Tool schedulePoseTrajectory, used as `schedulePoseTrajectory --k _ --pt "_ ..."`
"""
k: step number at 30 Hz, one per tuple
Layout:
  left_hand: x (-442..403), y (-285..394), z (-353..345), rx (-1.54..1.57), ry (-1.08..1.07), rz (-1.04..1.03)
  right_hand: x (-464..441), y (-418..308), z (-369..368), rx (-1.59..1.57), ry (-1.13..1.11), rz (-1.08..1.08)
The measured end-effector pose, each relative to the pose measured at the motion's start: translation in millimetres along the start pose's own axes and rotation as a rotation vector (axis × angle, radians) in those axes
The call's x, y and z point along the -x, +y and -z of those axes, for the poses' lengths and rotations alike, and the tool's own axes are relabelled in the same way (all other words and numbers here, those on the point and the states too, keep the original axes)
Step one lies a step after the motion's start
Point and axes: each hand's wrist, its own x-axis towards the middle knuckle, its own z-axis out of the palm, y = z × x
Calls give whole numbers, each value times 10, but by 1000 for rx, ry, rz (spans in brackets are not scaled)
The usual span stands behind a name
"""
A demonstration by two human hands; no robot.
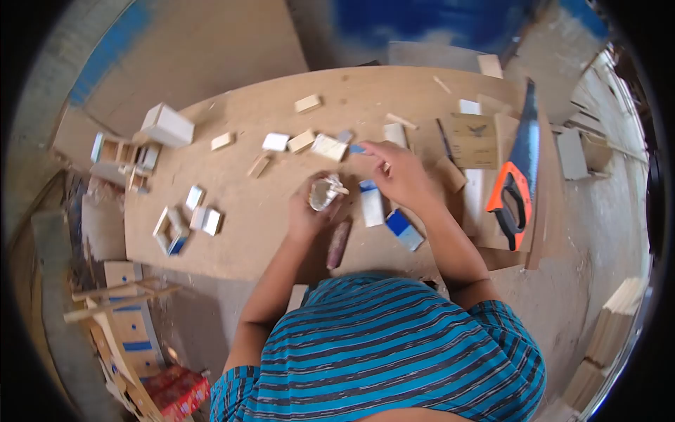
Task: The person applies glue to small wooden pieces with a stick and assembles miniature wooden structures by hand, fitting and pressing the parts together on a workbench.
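My left hand is wrapped around a small whitish, silvery cup, with a short pale stick at its rim. Just to the right, my right hand has its fingers bent in a pinch at a small blue piece; its full shape is hidden. Below that hand lie a white block with a blue end and a blue-and-white block. A dark reddish, rod-like object rests near my left wrist. Beyond the cup sits a pale wood block.
A handsaw with an orange-black handle lies at the right, beside sandpaper. Several small blocks are scattered over the wooden table. At the left are a white box and small wooden assemblies. A wooden frame stands below left.
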Motion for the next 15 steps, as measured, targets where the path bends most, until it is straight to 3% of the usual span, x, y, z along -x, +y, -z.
schedulePoseTrajectory --k 1,3,4,7,8,11,13,15 --pt "-168 59 -17 -2 7 16 8 48 157 41 60 -60" --pt "-606 160 -49 -413 134 -251 101 115 497 106 180 -175" --pt "-827 144 -140 -214 130 -113 179 125 644 204 208 -144" --pt "-1430 325 -423 -55 -27 -68 581 173 813 298 69 -306" --pt "-1591 342 -522 -105 -36 -83 729 160 825 338 -9 -371" --pt "-1957 169 -885 -221 -50 -91 1157 238 715 240 65 -301" --pt "-2092 -191 -1091 -256 -33 -41 1340 228 691 181 148 -390" --pt "-2088 -19 -1071 -154 -117 -21 1425 230 734 149 193 -487"
